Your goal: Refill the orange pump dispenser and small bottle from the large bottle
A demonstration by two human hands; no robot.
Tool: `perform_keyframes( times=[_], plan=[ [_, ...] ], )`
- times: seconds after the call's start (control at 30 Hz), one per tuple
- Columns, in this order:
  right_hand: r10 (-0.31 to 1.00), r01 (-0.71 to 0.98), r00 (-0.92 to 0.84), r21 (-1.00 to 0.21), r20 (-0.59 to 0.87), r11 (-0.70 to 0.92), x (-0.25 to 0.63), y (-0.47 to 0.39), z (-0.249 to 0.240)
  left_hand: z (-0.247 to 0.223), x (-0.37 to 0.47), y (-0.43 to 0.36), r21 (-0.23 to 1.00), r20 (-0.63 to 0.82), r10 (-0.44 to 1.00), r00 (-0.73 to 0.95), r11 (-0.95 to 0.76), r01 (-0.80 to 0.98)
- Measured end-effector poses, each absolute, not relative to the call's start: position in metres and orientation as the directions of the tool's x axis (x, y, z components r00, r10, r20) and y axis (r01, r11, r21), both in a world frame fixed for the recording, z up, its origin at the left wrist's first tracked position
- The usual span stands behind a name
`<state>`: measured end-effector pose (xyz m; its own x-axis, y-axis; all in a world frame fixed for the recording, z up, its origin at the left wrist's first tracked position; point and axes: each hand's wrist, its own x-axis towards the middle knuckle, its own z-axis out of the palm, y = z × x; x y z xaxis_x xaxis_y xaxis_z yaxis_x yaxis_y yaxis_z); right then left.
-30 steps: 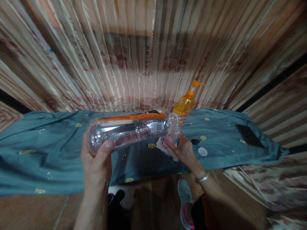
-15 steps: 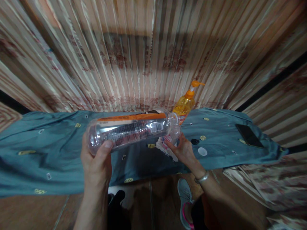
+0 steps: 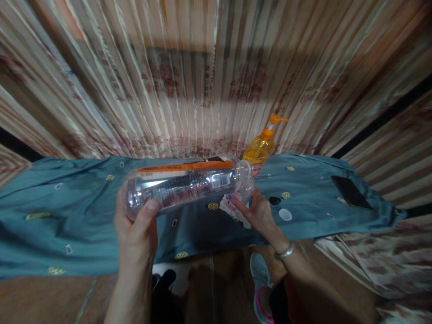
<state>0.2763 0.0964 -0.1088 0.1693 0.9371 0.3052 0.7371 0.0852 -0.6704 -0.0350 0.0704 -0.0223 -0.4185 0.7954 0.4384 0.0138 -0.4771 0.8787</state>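
Note:
My left hand [image 3: 137, 225] is wrapped round the base end of a large clear plastic bottle [image 3: 182, 189] with an orange-edged label and a barcode. The bottle lies almost level in the air, its uncapped-looking neck pointing right. At that neck, my right hand [image 3: 261, 216] grips a smaller clear plastic bottle [image 3: 247, 188] with a pinkish-red label, partly hidden by my fingers. The two bottles' necks meet or overlap; whether they touch, I cannot tell. Just under the smaller bottle shows a white frilly cloth [image 3: 232, 212]. Behind the necks stands a yellow pump bottle [image 3: 258, 150] with an orange pump.
A teal patterned cloth [image 3: 84, 225] covers the narrow table. To the right of my right hand lie a white round cap [image 3: 285, 214] and a small black cap-like piece [image 3: 274, 200]. A black phone [image 3: 351, 192] rests farther right. A striped curtain [image 3: 189, 90] hangs behind.

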Motion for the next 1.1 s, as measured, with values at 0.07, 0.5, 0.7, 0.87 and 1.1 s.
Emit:
perform_keyframes(
  times=[0.07,0.5,0.7,0.87,1.1],
  plan=[
    [0.936,0.732,0.164,-0.674,0.311,0.095,0.276,0.0963,-0.1093,-0.0215,-0.035,0.071,0.891,0.379,0.816,-0.436,-0.449,-0.065],
    [0.931,0.742,0.163,-0.662,0.326,0.101,0.2778,0.0967,-0.1102,-0.0165,-0.03,0.0705,0.892,0.333,0.812,-0.479,-0.437,-0.12],
    [0.934,0.759,0.172,-0.647,0.312,0.076,0.2776,0.0965,-0.1091,-0.0197,-0.0337,0.0703,0.897,0.334,0.819,-0.466,-0.429,-0.11],
    [0.932,0.755,0.165,-0.65,0.323,0.092,0.2774,0.0968,-0.1108,-0.0214,-0.0357,0.0695,0.902,0.318,0.831,-0.456,-0.414,-0.124],
    [0.928,0.751,0.175,-0.654,0.329,0.09,0.2769,0.0967,-0.1114,-0.0222,-0.0347,0.0698,0.892,0.352,0.815,-0.46,-0.441,-0.099]
  ],
)
